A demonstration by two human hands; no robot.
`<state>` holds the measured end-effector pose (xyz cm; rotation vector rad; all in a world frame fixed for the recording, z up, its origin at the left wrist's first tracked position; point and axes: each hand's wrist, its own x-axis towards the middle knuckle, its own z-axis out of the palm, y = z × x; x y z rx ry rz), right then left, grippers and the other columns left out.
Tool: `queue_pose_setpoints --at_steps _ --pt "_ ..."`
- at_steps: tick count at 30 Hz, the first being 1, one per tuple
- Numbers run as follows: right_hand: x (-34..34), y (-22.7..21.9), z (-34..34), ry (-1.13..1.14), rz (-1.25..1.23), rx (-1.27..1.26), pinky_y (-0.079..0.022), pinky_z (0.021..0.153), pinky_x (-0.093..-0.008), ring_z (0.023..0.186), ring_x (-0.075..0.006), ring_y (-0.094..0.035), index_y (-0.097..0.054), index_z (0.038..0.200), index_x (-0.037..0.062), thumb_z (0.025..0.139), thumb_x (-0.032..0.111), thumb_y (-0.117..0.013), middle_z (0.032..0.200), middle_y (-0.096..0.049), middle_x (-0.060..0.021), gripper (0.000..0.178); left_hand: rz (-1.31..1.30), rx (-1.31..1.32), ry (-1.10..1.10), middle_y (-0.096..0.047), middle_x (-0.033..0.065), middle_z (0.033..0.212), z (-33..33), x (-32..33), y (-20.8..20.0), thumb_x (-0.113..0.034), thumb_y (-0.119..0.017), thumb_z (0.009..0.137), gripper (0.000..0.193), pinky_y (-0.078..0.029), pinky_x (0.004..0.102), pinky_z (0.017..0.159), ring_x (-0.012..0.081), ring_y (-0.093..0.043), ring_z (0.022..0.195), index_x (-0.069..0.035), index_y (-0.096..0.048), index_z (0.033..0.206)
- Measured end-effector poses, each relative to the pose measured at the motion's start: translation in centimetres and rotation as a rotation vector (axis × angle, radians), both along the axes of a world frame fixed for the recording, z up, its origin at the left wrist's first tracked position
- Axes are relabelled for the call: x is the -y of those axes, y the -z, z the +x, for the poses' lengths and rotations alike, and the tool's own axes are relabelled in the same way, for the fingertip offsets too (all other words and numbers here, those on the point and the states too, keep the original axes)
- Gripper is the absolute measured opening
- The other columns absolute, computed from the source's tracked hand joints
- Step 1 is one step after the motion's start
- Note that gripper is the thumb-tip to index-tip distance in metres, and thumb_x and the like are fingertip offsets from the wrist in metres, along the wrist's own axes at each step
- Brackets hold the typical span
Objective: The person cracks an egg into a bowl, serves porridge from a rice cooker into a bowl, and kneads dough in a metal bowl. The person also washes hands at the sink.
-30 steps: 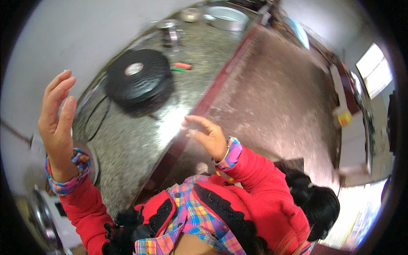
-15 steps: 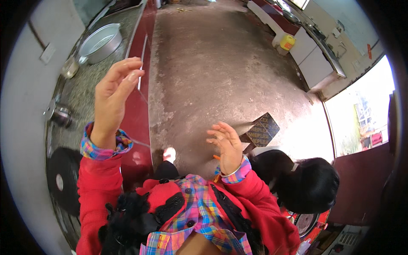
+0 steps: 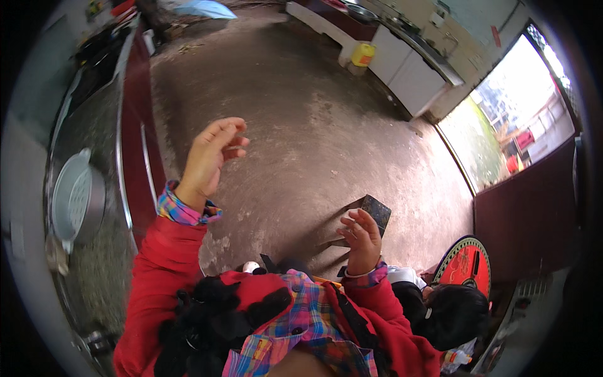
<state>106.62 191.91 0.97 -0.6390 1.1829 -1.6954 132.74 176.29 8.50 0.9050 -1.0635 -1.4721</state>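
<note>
Left hand point(image 3: 213, 154) aloft, fingers curved and parted; right hand point(image 3: 363, 244) loosely spread, partly overlapping a dark-topped stool point(image 3: 378, 212) in view (on the floor point(image 3: 282, 144)). Two-handled metal basin point(image 3: 78, 201) on counter point(image 3: 100, 276), left.

The dark stool point(image 3: 379, 210) is partly hidden behind the right grip point(image 3: 362, 242), black hair point(image 3: 455, 319) covers the lower part of the round red board point(image 3: 460, 267), the lower edge cuts both red sleeves point(image 3: 160, 276), and the small things point(image 3: 523, 139) outside the doorway point(image 3: 512, 69) are too blurred to tell clearly.
</note>
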Motion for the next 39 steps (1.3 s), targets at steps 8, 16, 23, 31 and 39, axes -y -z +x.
queue_pose_setpoints --at_steps 8,16,23,31,39 --pt "12.6 2.8 -7.8 0.223 -0.009 0.13 -0.049 0.071 -0.0333 0.092 -0.0254 -0.055 -0.044 0.116 -0.0013 0.082 0.004 -0.044 0.105 -0.052 -0.0138 0.035 0.143 -0.019 0.267 -0.053 0.0049 0.103 -10.7 15.3 3.4 -0.021 -0.045 0.088 0.026 -0.045 0.0248 0.07 0.0122 -0.054 0.082 -0.005 -0.05 0.108" --pt "28.8 0.8 -16.3 0.2 -0.076 0.127 -0.048 0.073 -0.0334 0.092 -0.0248 -0.055 -0.045 0.116 -0.0019 0.082 0.004 -0.045 0.106 -0.051 -0.0137 0.035 0.12 0.041 0.259 -0.053 0.0052 0.103 -19.7 30.3 0.9 -0.02 -0.047 0.087 0.028 -0.047 0.0256 0.067 0.0134 -0.055 0.081 -0.005 -0.049 0.11" --pt "40.1 2.2 -22.7 0.293 -0.062 0.179 -0.048 0.074 -0.0346 0.095 -0.0249 -0.053 -0.045 0.115 -0.002 0.082 0.004 -0.044 0.107 -0.051 -0.0132 0.034 0.162 0.037 0.275 -0.055 0.0054 0.102 -25.9 46.2 4.1 -0.02 -0.047 0.087 0.028 -0.048 0.0247 0.066 0.0133 -0.056 0.081 -0.005 -0.049 0.11" --pt "52.9 -1.1 -31.7 0.605 -0.079 0.075 -0.049 0.073 -0.0361 0.095 -0.026 -0.053 -0.044 0.116 -0.0024 0.082 0.0 -0.042 0.107 -0.049 -0.0144 0.034 0.223 -0.061 0.554 -0.058 0.0044 0.095 -42.0 65.0 4.7 -0.018 -0.047 0.087 0.024 -0.05 0.0266 0.065 0.014 -0.06 0.078 -0.005 -0.051 0.107" --pt "61.7 2.3 -42.5 0.777 0.039 0.171 -0.048 0.074 -0.0393 0.092 -0.026 -0.053 -0.046 0.113 -0.0003 0.08 0.001 -0.044 0.103 -0.051 -0.0127 0.033 0.372 0.117 0.855 -0.055 0.0039 0.096 -57.0 71.9 7.4 -0.017 -0.049 0.086 0.023 -0.048 0.0272 0.066 0.0151 -0.056 0.079 -0.006 -0.051 0.106"
